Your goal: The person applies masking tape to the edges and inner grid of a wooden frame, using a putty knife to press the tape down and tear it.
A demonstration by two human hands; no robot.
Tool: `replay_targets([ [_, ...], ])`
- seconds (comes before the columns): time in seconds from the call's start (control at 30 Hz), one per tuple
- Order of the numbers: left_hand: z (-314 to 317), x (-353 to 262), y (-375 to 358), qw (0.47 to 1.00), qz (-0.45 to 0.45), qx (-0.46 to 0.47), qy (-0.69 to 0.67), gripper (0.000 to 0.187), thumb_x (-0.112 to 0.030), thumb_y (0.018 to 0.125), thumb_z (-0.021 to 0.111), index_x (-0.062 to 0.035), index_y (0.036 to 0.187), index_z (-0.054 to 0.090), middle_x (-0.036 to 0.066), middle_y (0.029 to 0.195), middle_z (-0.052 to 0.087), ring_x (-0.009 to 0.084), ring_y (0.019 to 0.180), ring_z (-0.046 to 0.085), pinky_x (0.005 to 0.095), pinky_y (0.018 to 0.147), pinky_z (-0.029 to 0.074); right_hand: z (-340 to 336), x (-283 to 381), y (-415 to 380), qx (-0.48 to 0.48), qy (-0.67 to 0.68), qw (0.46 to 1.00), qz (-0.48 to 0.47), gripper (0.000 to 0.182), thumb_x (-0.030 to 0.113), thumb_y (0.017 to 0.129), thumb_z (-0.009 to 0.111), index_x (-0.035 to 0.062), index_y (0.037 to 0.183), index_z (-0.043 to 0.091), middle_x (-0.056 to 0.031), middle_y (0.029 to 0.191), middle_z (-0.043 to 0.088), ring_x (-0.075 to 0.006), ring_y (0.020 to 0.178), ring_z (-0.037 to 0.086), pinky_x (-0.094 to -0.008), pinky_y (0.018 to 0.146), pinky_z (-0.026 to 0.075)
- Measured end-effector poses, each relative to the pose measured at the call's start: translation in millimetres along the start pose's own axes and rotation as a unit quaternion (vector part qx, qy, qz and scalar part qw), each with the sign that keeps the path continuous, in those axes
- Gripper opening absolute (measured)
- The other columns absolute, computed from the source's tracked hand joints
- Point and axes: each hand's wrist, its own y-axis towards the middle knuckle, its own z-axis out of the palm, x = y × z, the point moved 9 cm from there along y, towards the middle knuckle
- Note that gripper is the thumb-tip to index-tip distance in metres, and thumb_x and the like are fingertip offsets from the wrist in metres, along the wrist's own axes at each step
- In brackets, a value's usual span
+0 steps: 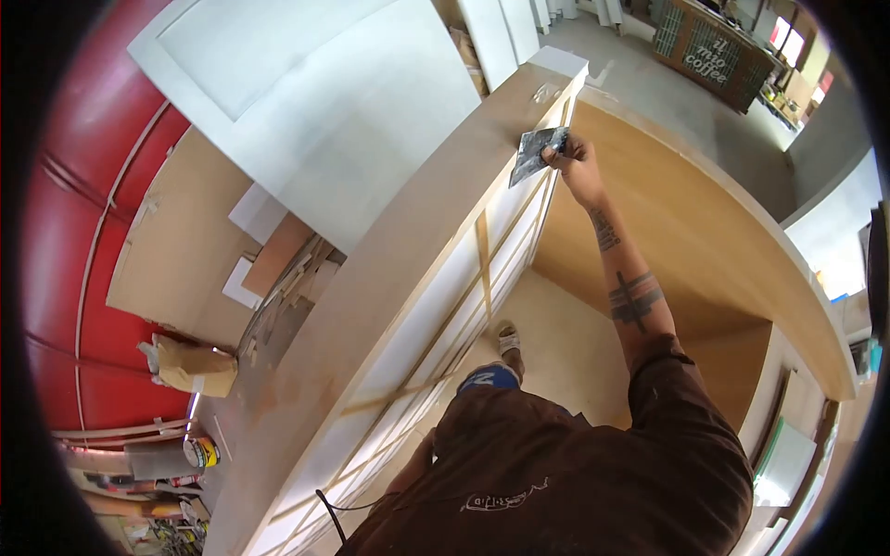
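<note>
My right hand (577, 169) is closed on a flat scraper (534, 159), a thin square plate smeared dark and grey. The plate lies against the inner edge of a long curved wooden counter (408, 208), near its far end. A small whitish smear (545, 93) shows on the counter's top just beyond the scraper. Low beside my dark shirt, my left hand (426, 451) is mostly covered by my body, and its fingers are hidden. Below the counter's edge runs a white panel (454, 295) crossed by tan strips.
A large white panel (315, 102) leans left of the counter. Behind it are wood offcuts (295, 278), a paper bag (195, 364) and a red wall (83, 213). A curved wooden partition (640, 213) stands to my right. A coffee sign (712, 56) is at the far back.
</note>
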Motion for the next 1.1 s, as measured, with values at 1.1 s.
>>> replay_targets([
  [1.1,167,-182,-23,0.977,-0.055,-0.103,-0.18,0.059,-0.053,0.093,0.071,0.0042,0.102,0.079,0.031,0.107,0.076,0.0406,0.103,0.076,0.0484,0.086,0.06,-120,37,77,-0.252,-0.211,0.938,-0.109,0.027,0.016,0.1,0.072,-0.0056,0.114,0.078,-0.0154,0.099,0.077,-0.0139,0.081,0.072,-0.0337,0.071,0.059],
])
